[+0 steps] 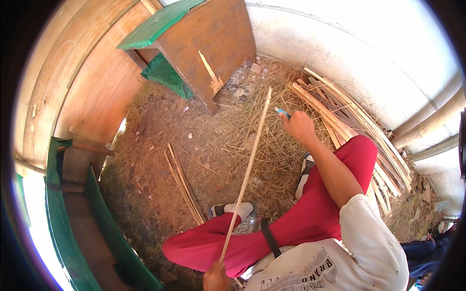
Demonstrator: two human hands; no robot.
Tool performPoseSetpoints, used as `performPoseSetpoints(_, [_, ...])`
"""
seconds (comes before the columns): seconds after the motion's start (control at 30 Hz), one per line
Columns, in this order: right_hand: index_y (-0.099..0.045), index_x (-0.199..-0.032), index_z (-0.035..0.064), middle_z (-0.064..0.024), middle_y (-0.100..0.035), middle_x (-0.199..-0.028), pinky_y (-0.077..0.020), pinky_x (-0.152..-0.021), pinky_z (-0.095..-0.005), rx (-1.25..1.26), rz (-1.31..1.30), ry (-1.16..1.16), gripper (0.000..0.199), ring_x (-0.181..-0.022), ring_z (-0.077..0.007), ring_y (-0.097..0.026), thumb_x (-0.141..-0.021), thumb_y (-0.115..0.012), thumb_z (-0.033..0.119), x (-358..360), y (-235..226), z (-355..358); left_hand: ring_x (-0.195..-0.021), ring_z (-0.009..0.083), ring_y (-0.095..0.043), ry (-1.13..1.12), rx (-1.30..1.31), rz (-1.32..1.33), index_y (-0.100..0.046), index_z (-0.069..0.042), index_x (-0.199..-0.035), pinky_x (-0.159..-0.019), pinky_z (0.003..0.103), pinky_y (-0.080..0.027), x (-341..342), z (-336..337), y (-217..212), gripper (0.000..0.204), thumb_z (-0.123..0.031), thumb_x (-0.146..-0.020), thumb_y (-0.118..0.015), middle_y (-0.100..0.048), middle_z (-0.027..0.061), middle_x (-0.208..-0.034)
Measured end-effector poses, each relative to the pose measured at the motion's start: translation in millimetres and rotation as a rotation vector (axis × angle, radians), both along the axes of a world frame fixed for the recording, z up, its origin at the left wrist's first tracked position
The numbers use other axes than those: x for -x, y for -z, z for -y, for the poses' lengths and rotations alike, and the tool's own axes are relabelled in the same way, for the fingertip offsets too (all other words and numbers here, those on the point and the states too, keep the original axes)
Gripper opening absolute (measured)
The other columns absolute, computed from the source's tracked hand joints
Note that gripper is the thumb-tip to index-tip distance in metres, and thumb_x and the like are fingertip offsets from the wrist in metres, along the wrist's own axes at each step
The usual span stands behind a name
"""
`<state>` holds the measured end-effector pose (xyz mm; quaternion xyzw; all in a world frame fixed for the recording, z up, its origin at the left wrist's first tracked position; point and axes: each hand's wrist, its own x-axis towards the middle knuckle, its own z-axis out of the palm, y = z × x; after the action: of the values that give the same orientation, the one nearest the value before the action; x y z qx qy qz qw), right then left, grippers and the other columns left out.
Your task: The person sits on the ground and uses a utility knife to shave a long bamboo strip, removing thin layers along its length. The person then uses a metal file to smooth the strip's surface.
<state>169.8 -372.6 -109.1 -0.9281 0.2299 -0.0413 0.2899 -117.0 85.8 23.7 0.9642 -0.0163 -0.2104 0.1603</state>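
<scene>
Tan and slender, the stick (250, 164) slants up from the left hand (216, 278), which is closed around its lower end, to a free far tip. The right hand (299, 127) is clenched on a blue tool (283, 113), just right of the stick near that tip and seemingly clear of it; the tool's edge is too small to make out. Work looks partway along: split strips (340, 116) lie heaped at the right beside the wall (335, 48), loose slats (180, 182) rest at the left, and thin strands (238, 128) litter the ground. Whether this stick is finished, or which strips remain unworked, cannot be told.
</scene>
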Motion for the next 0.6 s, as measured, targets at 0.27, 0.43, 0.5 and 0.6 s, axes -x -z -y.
performPoseSetpoints(0.27, [-0.074, -0.092, -0.0013, -0.0129, -0.065, -0.067, -0.0515, -0.062, -0.0430, -0.612, -0.004, -0.307, 0.063, -0.063, -0.0243, -0.066, -0.095, -0.057, 0.059, 14.6, -12.6, -77.2, -0.055, 0.0248, -0.054, -0.023, 0.197, 0.023, -0.059, -0.003, -0.102, -0.051, 0.038, -0.041, 10.4, -40.7, 32.9, 0.027, -0.029, -0.106, -0.050, -0.055, 0.0094, -0.066])
performPoseSetpoints(0.43, [-0.070, -0.094, -0.0024, -0.0083, -0.065, -0.068, -0.0503, -0.060, -0.0374, -0.789, 0.103, -0.249, 0.053, -0.064, -0.0199, -0.064, -0.090, -0.071, 0.050, 31.2, -19.5, -96.0, -0.051, 0.0121, -0.047, -0.401, 0.677, -0.408, -0.059, -0.005, -0.099, -0.046, 0.028, -0.035, 3.3, -57.0, 50.6, 0.028, -0.031, -0.107, -0.050, -0.049, -0.0001, -0.064])
performPoseSetpoints(0.5, [-0.070, -0.096, -0.0022, -0.0072, -0.066, -0.070, -0.0500, -0.061, -0.0363, -0.875, 0.203, -0.174, 0.048, -0.065, -0.0178, -0.063, -0.090, -0.072, 0.046, 24.8, 0.4, -88.9, -0.052, 0.0026, -0.037, -0.614, 0.757, -0.571, -0.058, -0.008, -0.096, -0.045, 0.021, -0.028, -8.6, -38.4, 28.6, 0.029, -0.032, -0.108, -0.050, -0.041, -0.0070, -0.065])
performPoseSetpoints(0.6, [-0.070, -0.096, -0.0022, -0.0044, -0.066, -0.073, -0.0459, -0.059, -0.0316, -1.023, 0.235, -0.062, 0.037, -0.063, -0.0123, -0.057, -0.094, -0.071, 0.035, 20.7, -9.6, -82.9, -0.051, 0.0040, -0.037, -0.651, 0.764, -0.603, -0.058, -0.007, -0.095, -0.045, 0.022, -0.028, -11.3, -35.1, 18.1, 0.028, -0.032, -0.107, -0.052, -0.040, -0.0060, -0.064])
